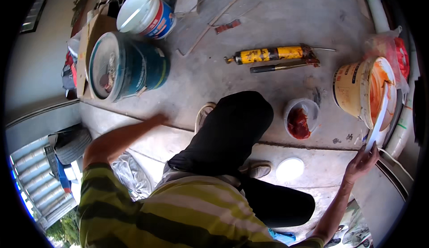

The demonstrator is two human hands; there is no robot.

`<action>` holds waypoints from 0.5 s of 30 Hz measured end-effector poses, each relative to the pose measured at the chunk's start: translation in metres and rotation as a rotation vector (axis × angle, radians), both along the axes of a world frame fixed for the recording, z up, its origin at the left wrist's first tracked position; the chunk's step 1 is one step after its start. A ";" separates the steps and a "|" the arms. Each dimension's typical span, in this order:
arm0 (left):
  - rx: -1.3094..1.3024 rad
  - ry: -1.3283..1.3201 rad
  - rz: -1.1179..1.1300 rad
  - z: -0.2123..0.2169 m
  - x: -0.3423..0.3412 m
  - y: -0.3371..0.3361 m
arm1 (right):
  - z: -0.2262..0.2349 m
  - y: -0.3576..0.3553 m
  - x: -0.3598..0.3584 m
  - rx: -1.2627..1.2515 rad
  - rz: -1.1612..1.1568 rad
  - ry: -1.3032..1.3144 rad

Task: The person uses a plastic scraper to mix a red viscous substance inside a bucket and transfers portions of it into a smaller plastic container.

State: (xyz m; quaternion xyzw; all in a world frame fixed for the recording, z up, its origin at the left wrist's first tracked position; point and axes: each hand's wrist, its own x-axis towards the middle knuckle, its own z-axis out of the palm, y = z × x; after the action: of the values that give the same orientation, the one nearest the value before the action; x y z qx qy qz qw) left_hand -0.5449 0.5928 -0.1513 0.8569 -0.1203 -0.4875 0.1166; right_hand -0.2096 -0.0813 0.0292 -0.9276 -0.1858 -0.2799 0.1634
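Note:
My right hand (pixel 363 162) is closed around the lower end of a long white flat stick (pixel 380 114). The stick's far end reaches into the mouth of a tilted cream bucket (pixel 348 87), whose inside is smeared with orange-red grease. Left of that bucket stands a small clear tub (pixel 315 114) holding a lump of dark red grease (pixel 298 124). My left hand (pixel 160 118) is over the floor beside my shoe, apart from any object; motion blurs its fingers. A yellow and black grease gun (pixel 272 54) lies on the floor beyond my knee.
At the left stand a dark green lidded bucket (pixel 147 67), a white and blue bucket (pixel 161 22) and a cardboard box (pixel 96 31). A white round lid (pixel 290 170) lies near my shoe. Pipes (pixel 404 134) run along the right wall. A step edge crosses the floor.

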 end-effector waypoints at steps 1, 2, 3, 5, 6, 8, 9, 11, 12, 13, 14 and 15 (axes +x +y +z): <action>0.014 0.132 0.104 -0.024 -0.094 -0.008 | -0.001 -0.003 -0.009 0.012 0.002 0.048; -0.002 0.315 0.184 -0.036 -0.183 -0.015 | -0.010 -0.012 -0.014 0.005 -0.026 0.080; 0.000 0.499 0.254 -0.009 -0.247 -0.017 | -0.021 -0.025 -0.037 0.062 -0.116 0.212; 0.105 0.512 0.350 0.004 -0.289 0.012 | -0.057 -0.031 -0.049 0.094 -0.026 0.234; 0.136 0.306 0.287 -0.016 -0.268 0.039 | -0.063 -0.026 -0.052 0.012 0.041 0.192; 0.173 -0.247 0.242 -0.017 -0.056 0.039 | -0.059 0.016 -0.065 0.059 0.127 0.165; 0.208 -0.706 -0.017 -0.021 0.005 0.052 | -0.080 0.015 -0.069 0.045 0.125 0.171; 0.069 -0.649 0.370 0.028 0.189 -0.015 | -0.123 0.007 -0.102 0.078 0.075 0.269; -0.141 -0.824 0.422 0.055 0.248 -0.037 | -0.138 0.016 -0.118 0.168 0.080 0.349; -0.344 -0.925 0.350 0.084 0.299 -0.095 | -0.145 0.001 -0.133 0.327 0.021 0.549; -0.422 -0.944 0.365 0.067 0.339 -0.067 | -0.167 0.015 -0.143 0.553 -0.027 0.713; -0.418 -0.915 0.261 0.089 0.386 -0.106 | -0.192 0.018 -0.150 0.915 -0.077 0.887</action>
State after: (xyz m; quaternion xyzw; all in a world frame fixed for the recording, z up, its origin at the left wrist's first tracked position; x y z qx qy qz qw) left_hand -0.1593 0.4870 -0.0627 0.9486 -0.1459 -0.0100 0.2808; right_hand -0.3594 -0.0629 -0.1626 -0.7978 0.0712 0.0741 0.5941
